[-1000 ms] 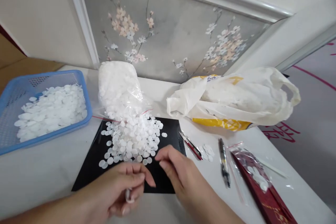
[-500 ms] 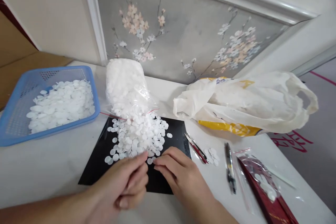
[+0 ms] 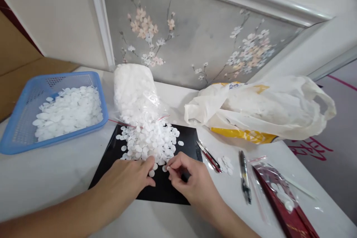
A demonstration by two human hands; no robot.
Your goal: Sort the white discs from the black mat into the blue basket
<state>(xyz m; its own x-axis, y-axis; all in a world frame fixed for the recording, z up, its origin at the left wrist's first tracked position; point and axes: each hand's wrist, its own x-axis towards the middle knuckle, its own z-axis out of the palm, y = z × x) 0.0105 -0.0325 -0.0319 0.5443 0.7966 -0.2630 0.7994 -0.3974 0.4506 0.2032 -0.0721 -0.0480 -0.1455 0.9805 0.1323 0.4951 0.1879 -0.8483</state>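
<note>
Left hand [image 3: 125,176]: over the black sheet's [image 3: 158,191] left part, thumb spread from forefinger
Right hand [image 3: 196,182]: over the sheet's right part, pinching a white disc [image 3: 168,169]
Disc pile [image 3: 152,141]: on the sheet
Blue basket [image 3: 69,133]: left of the sheet

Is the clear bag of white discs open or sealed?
Open: white discs lie spilled from the clear bag onto the black mat.

I seem to be in a home: my white desk [image 3: 41,178] stands against a grey wall panel [image 3: 192,41] of painted blossom, framed by glossy moulding [image 3: 251,2].
</note>
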